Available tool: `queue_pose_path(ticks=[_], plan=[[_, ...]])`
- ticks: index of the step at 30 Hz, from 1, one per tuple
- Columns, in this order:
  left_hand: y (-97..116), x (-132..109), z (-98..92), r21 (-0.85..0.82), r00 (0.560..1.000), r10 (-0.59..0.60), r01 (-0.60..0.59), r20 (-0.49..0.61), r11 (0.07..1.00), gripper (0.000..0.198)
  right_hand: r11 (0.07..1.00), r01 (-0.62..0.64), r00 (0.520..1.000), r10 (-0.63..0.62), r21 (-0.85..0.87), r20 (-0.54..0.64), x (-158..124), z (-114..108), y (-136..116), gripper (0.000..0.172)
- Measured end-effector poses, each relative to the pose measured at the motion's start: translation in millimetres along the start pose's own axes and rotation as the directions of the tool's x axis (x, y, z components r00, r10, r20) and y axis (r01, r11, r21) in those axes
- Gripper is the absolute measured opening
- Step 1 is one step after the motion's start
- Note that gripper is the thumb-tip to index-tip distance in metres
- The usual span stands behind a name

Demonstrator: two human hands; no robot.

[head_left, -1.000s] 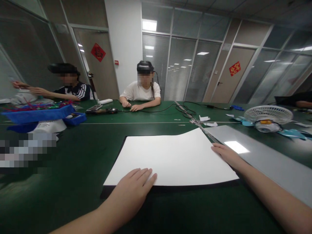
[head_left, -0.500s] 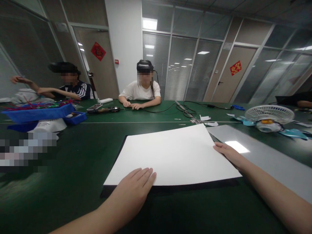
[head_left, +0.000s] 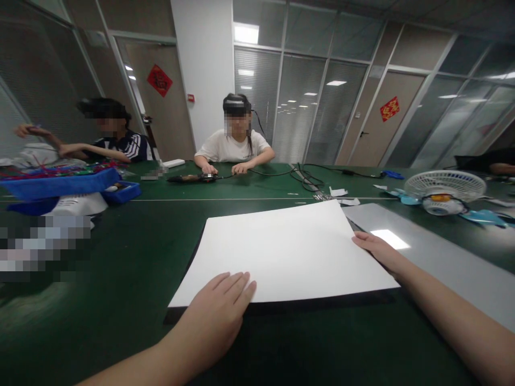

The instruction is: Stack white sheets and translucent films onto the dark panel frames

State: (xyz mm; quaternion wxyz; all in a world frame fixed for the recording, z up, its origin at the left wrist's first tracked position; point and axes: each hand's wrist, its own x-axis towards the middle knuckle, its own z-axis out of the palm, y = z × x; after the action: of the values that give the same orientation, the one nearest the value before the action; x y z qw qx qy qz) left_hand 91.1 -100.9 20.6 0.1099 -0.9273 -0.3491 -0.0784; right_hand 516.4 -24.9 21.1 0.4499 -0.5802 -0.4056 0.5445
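A large white sheet of paper (head_left: 281, 252) lies over a slightly bigger dark sheet or board (head_left: 301, 304), whose edge shows along the front and left. My left hand (head_left: 225, 300) rests flat on the paper's front left part, its fingers stretched out side by side. At the paper's right edge is my right hand (head_left: 376, 247), with thumb and fingertips closed on that edge. The fingers beneath the edge are hidden.
A glossy grey-white panel (head_left: 434, 257) lies to the right, near a white fan (head_left: 444, 187) with blue blades. Paper scraps (head_left: 349, 201) and a black cable (head_left: 311, 179) are farther back. Blue trays (head_left: 60, 185) with wires stand left. Two people sit across the green table (head_left: 132, 236).
My hands and the paper stay almost in place; the view shifts slightly. The person across has moved a dark tool on the table to the right.
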Motion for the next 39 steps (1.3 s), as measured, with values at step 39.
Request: queue_pose_path(ticks=[39], plan=[[8, 6, -21.1, -0.163, 0.959, -0.14, 0.183, 0.245, 0.97, 0.047, 0.996, -0.041, 0.997, 0.036, -0.077, -0.066, -2, 7, -6, 0.045]])
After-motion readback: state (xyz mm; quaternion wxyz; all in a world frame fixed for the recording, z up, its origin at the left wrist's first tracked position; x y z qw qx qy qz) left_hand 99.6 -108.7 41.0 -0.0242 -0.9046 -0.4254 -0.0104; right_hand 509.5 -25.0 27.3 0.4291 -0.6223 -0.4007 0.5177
